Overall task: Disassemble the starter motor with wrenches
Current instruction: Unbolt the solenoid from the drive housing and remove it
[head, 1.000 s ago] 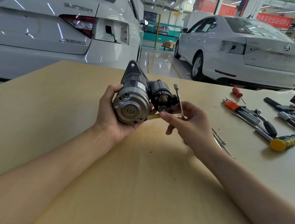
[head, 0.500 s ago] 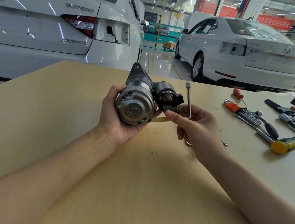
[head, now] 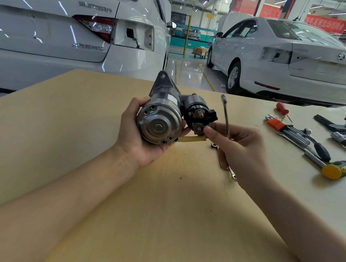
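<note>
Wrench (head: 225, 117) handle vanishes inside right hand (head: 238, 149); its lower end stays hidden

Tan wooden tabletop (head: 69, 126); two white sedans (head: 63, 37) (head: 290, 62) beyond the hands; glossy grey floor (head: 190, 72); red banners (head: 327, 23).

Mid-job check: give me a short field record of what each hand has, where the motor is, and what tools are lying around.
left hand: grips starter motor, held above the table
right hand: holds wrench upright; fingertips at lower solenoid terminal
loose part: small nut on table
spare tools: hammer, hex key set, red screwdriver, on table at right
</note>
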Available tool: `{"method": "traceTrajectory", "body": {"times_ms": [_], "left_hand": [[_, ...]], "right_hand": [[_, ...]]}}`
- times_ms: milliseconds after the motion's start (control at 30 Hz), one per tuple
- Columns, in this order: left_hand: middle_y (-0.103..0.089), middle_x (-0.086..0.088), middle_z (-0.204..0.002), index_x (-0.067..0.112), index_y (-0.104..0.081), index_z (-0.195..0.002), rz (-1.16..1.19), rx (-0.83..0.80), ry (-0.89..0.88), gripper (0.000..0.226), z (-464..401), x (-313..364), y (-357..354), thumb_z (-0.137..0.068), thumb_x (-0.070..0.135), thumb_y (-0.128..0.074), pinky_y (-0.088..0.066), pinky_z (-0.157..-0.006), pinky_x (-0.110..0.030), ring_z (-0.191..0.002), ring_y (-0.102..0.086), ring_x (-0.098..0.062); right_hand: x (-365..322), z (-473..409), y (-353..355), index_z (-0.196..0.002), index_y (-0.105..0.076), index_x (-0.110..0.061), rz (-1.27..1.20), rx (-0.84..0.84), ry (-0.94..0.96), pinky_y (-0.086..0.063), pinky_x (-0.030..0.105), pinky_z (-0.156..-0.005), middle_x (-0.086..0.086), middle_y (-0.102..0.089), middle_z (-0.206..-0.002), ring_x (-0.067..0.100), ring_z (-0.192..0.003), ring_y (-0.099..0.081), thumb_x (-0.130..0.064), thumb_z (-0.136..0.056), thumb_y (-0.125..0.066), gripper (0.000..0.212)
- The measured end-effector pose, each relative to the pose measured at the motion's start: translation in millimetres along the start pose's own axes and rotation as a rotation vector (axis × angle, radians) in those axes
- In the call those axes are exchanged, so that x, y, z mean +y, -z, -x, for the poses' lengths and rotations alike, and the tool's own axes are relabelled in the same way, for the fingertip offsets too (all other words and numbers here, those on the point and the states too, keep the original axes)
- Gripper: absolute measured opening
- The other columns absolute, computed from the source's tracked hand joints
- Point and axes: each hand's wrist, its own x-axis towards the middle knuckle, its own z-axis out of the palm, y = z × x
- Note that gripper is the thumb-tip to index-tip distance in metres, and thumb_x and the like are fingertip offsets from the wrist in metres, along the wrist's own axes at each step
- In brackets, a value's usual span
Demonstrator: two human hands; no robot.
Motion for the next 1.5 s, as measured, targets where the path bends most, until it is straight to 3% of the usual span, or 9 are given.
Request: {"method": "traceTrajectory", "body": {"times_ms": [333, 433, 533, 633, 800, 1000, 1100, 1233, 1500], "left_hand": [[-0.07, -0.017, -0.084, 0.003, -0.077, -0.074, 0.013, 0.007, -0.008, 0.04, -0.1, -0.3, 0.5, -0.077, 0.037, -0.056, -0.059, -0.073, -0.045, -0.071, -0.07, -0.031], [-0.07, -0.017, -0.087, 0.003, -0.076, -0.076, 0.012, 0.014, -0.011, 0.043, 0.0, -0.1, 0.3, -0.083, 0.038, -0.053, -0.059, -0.073, -0.045, -0.072, -0.07, -0.031], [-0.069, -0.018, -0.088, 0.001, -0.076, -0.078, 0.03, 0.034, -0.014, 0.039, 0.1, 0.3, -0.1, -0.08, 0.035, -0.056, -0.059, -0.067, -0.044, -0.072, -0.069, -0.033], [-0.067, -0.019, -0.092, -0.001, -0.075, -0.082, 0.02, 0.046, 0.003, 0.039, 1.1, 1.0, 0.3, -0.073, 0.034, -0.061, -0.058, -0.069, -0.043, -0.074, -0.068, -0.034], [-0.068, -0.017, -0.089, 0.001, -0.077, -0.078, -0.018, 0.028, 0.053, 0.04, 2.7, 0.2, 3.1, -0.075, 0.036, -0.059, -0.059, -0.079, -0.046, -0.074, -0.068, -0.032], [-0.07, -0.017, -0.092, 0.0, -0.077, -0.085, 0.007, -0.008, 0.124, 0.044, 8.4, 3.0, 5.5, -0.074, 0.038, -0.057, -0.06, -0.079, -0.041, -0.073, -0.068, -0.032], [-0.068, -0.017, -0.096, 0.0, -0.075, -0.092, 0.008, -0.006, 0.187, 0.045, 8.1, 4.5, 5.6, -0.077, 0.038, -0.057, -0.059, -0.072, -0.041, -0.077, -0.067, -0.033], [-0.067, -0.014, -0.102, 0.001, -0.075, -0.097, -0.036, -0.016, 0.273, 0.044, 8.8, 4.1, 3.6, -0.08, 0.038, -0.06, -0.057, -0.081, -0.041, -0.087, -0.065, -0.031], [-0.07, -0.017, -0.1, 0.004, -0.076, -0.099, -0.178, -0.062, 0.333, 0.042, 8.5, -0.8, 2.0, -0.078, 0.039, -0.065, -0.049, -0.096, -0.053, -0.088, -0.069, -0.038]], "right_hand": [[-11.6, 5.7, -1.9, -0.072, -0.07, -0.029, 0.139, -0.001, 0.174, -0.037, 0.019, -0.034, -0.013, -0.073, -0.074, 0.029, -0.042, -0.045, -0.01, -0.085, -0.071, 0.023], [-12.7, 6.9, 0.1, -0.078, -0.069, -0.022, 0.191, -0.016, 0.205, -0.039, 0.035, -0.035, -0.014, -0.072, -0.076, 0.041, -0.047, -0.052, -0.011, -0.086, -0.069, 0.013], [-18.2, 6.5, 8.3, -0.079, -0.07, -0.021, 0.131, -0.136, 0.198, -0.031, 0.021, -0.029, -0.011, -0.069, -0.065, 0.021, -0.029, -0.043, -0.018, -0.084, -0.069, 0.006], [-23.4, -1.0, 24.2, -0.081, -0.074, -0.015, 0.033, -0.388, 0.01, -0.028, 0.015, -0.034, -0.001, -0.074, -0.075, 0.013, -0.028, -0.044, -0.043, -0.081, -0.067, 0.029], [-10.3, -22.2, 12.3, -0.079, -0.057, -0.01, 0.028, -0.086, -0.378, -0.021, 0.012, -0.031, 0.01, -0.069, -0.063, 0.01, -0.027, -0.032, -0.06, -0.084, -0.057, 0.05], [-18.9, -54.7, -16.6, -0.068, -0.062, -0.01, -0.169, -0.466, -0.59, -0.02, 0.013, -0.033, 0.011, -0.058, -0.06, 0.008, -0.031, -0.035, -0.059, -0.086, -0.049, 0.053], [-12.0, -51.2, -26.1, -0.063, -0.059, -0.016, -0.292, -0.336, -0.549, -0.025, 0.021, -0.045, 0.003, -0.059, -0.054, 0.015, -0.042, -0.045, -0.046, -0.086, -0.054, 0.038], [-6.5, -39.8, -17.4, -0.065, -0.051, -0.017, -0.344, -0.22, -0.512, -0.022, 0.011, -0.03, -0.001, -0.049, -0.046, 0.01, -0.028, -0.038, -0.041, -0.087, -0.053, 0.033], [-0.4, -37.3, -12.6, -0.069, -0.059, -0.021, -0.41, -0.075, -0.389, -0.031, 0.016, -0.034, -0.002, -0.055, -0.054, 0.013, -0.039, -0.045, -0.04, -0.079, -0.06, 0.022]]}}
